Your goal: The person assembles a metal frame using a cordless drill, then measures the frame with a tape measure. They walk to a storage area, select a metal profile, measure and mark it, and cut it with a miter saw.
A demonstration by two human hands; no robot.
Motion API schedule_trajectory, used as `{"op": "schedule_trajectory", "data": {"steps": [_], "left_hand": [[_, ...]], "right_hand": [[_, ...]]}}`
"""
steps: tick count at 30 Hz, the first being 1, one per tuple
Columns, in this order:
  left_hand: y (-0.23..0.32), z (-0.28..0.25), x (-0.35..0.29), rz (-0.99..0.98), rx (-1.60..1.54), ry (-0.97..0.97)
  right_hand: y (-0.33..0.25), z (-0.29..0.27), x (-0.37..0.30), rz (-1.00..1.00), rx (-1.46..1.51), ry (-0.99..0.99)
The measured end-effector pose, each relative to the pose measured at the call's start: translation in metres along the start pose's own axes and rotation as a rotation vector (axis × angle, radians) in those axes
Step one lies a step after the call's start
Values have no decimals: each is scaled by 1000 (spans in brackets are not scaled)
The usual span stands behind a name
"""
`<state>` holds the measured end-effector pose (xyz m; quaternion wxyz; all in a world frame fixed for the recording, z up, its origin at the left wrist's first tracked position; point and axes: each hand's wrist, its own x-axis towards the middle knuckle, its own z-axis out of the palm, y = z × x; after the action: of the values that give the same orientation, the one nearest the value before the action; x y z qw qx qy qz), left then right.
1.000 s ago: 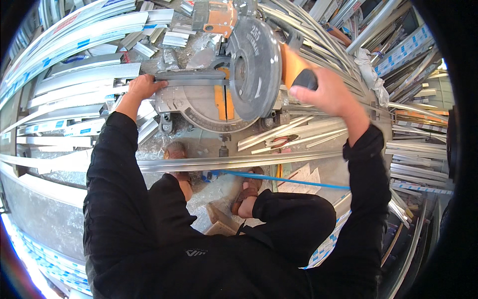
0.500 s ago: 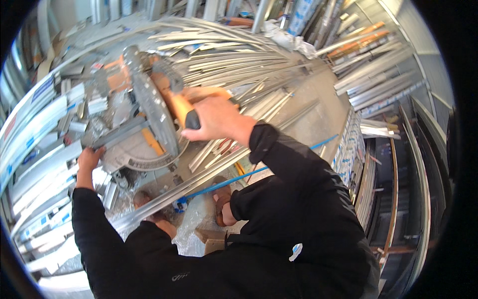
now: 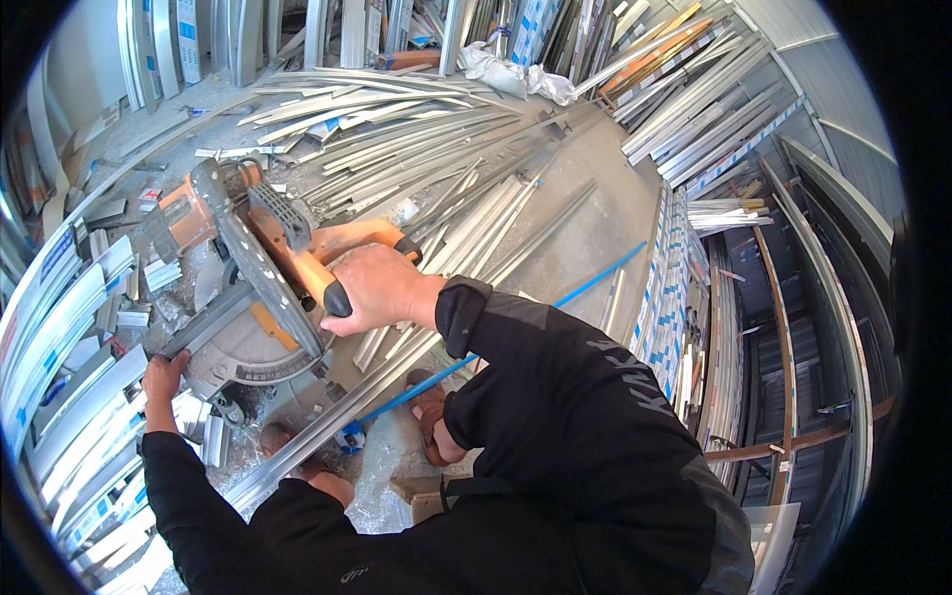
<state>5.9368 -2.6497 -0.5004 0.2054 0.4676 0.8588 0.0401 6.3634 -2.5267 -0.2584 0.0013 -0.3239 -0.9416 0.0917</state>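
Observation:
A mitre saw (image 3: 280, 256) with an orange and black body stands left of centre. My right hand (image 3: 382, 286) is closed around its orange and black handle (image 3: 322, 282), with the thumb near the dark tip. At the left end of the saw's grey table (image 3: 233, 342), my left hand (image 3: 164, 379) has its fingers and thumb on a grey metal profile (image 3: 213, 322) lying along the table's back. The blade's edge is hidden by the guard and saw body.
Long metal strips (image 3: 416, 139) lie piled behind the saw. Stacked white profiles (image 3: 74, 317) are at the left, and a rack (image 3: 788, 357) stands at the right. A long profile (image 3: 337, 421) and a blue strip (image 3: 595, 283) run across near my feet.
The view has shifted, so the saw and both my hands sit lower and further left in the picture. My holds look the same, and the saw's blur has gone.

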Motion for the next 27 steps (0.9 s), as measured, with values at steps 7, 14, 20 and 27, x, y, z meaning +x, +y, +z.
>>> {"op": "schedule_trajectory", "data": {"steps": [7,14,20,27], "left_hand": [[-2,3,1,-7,8,31],[-4,4,1,28,-17,61],[-5,5,4,19,-16,41],[-3,3,4,9,-4,36]], "right_hand": [[0,5,-4,20,31,-11],[4,17,-6,12,26,-4],[5,23,-10,3,26,-3],[6,29,-12,-21,18,29]]}}
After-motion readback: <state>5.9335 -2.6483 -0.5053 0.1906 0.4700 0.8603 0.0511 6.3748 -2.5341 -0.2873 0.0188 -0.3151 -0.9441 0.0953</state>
